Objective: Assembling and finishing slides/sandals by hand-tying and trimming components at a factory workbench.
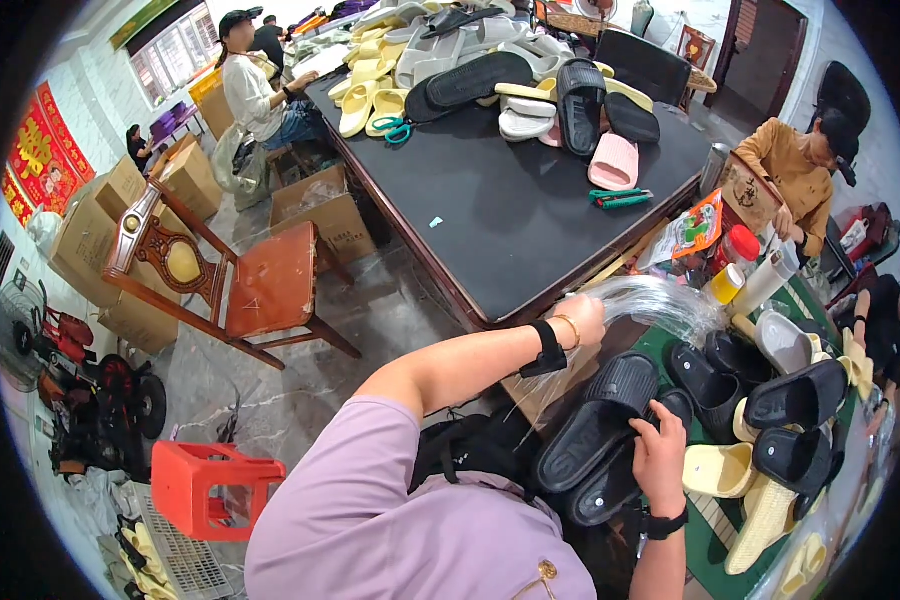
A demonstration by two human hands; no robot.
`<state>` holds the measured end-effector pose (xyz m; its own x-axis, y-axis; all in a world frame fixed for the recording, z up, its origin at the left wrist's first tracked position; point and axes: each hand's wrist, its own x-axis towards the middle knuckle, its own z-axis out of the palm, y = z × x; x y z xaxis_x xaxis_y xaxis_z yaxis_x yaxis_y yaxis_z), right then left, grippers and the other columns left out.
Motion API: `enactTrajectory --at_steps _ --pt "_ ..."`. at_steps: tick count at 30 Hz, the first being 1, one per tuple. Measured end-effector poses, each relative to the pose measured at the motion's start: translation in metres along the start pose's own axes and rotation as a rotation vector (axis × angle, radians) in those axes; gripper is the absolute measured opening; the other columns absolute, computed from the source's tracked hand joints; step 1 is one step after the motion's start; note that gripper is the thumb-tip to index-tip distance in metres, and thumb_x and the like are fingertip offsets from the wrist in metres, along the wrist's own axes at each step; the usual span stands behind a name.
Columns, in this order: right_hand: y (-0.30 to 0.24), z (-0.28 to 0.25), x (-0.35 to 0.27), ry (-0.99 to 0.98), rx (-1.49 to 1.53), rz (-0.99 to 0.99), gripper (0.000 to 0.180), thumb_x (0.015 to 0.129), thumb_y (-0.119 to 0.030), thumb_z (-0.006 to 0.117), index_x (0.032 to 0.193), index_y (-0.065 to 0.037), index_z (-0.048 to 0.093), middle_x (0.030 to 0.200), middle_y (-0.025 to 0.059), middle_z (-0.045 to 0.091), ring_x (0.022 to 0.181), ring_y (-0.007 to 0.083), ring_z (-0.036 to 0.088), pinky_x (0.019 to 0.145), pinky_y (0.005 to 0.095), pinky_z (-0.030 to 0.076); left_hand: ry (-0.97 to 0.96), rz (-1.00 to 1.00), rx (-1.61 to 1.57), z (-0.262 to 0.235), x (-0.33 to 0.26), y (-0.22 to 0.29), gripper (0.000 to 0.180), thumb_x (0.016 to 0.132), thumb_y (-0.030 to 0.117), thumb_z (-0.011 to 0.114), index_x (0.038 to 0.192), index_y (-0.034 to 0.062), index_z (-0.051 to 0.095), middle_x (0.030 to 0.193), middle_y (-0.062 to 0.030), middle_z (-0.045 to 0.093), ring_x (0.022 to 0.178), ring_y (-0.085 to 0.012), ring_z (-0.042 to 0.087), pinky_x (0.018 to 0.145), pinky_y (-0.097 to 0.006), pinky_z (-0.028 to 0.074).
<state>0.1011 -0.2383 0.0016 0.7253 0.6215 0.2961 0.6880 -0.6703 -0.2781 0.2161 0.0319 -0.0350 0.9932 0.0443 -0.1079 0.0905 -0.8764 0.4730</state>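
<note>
My left hand (582, 320) is closed at the near corner of the dark table, gripping a bundle of clear plastic strips (660, 303) that fans out to the right. A thin clear strand trails below that wrist. My right hand (660, 455) is beside a pair of black slide sandals (600, 415), its fingers apart and reaching the edge of the upper one. The lower slide (605, 492) lies partly under the upper one. More black slides (705, 385) and a pale yellow slide (720, 470) lie to the right on a green surface.
The dark table (470, 220) carries piled slides (470, 85), teal-handled scissors (392, 128) and a green cutter (620, 198). A red-lidded jar (738, 248) stands at the right. A wooden chair (270, 280), a red stool (210, 490) and cartons (325, 215) stand left. Co-workers sit across and right.
</note>
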Motion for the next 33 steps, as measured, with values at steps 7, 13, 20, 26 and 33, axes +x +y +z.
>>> enactTrajectory --at_steps 7,13,20,26,33 --pt "0.005 -0.006 0.015 0.157 0.243 0.041 0.023 0.077 0.003 0.063 0.099 -0.004 0.065 0.122 0.0180 0.058 0.107 0.0364 0.057 0.092 0.0427 0.046 0.000 0.061 -0.164 -0.004 0.013 -0.010 0.024 0.070 0.020 0.064 0.082 0.0014 0.073 0.084 -0.0235 0.069 0.082 -0.0374 0.069 0.077 -0.043 0.054" --pt "-0.004 -0.002 0.050 0.271 0.362 0.176 0.018 0.082 0.001 0.060 0.098 -0.004 0.066 0.112 0.0153 0.061 0.098 0.0345 0.062 0.085 0.0391 0.050 0.113 0.162 -0.281 -0.023 0.001 -0.008 0.020 0.076 0.019 0.066 0.085 0.0016 0.072 0.078 -0.0134 0.071 0.072 -0.0219 0.069 0.069 -0.034 0.053" --pt "-0.013 0.016 0.099 0.283 0.455 0.296 0.028 0.085 -0.005 0.058 0.113 -0.007 0.061 0.103 0.0145 0.063 0.094 0.0341 0.063 0.080 0.0408 0.052 0.105 0.271 -0.406 -0.038 -0.025 0.016 0.019 0.080 0.016 0.068 0.089 -0.0007 0.071 0.076 -0.0099 0.070 0.069 -0.0123 0.065 0.065 -0.028 0.051" --pt "0.002 0.050 0.129 0.332 0.416 0.323 0.029 0.083 -0.009 0.061 0.112 -0.004 0.060 0.094 0.0151 0.066 0.085 0.0327 0.066 0.075 0.0402 0.053 -0.018 0.206 -0.549 -0.038 -0.023 0.012 0.018 0.081 0.015 0.069 0.091 -0.0009 0.071 0.077 -0.0050 0.069 0.065 -0.0100 0.061 0.059 -0.025 0.047" --pt "-0.012 0.070 0.130 0.188 1.088 0.626 0.021 0.085 -0.020 0.062 0.082 0.001 0.063 0.072 0.0076 0.066 0.056 0.0141 0.061 0.050 0.0307 0.048 -0.229 -0.024 -0.991 -0.046 -0.013 0.009 0.013 0.090 0.015 0.067 0.091 0.0026 0.065 0.076 -0.0003 0.062 0.058 -0.0052 0.051 0.051 -0.020 0.041"
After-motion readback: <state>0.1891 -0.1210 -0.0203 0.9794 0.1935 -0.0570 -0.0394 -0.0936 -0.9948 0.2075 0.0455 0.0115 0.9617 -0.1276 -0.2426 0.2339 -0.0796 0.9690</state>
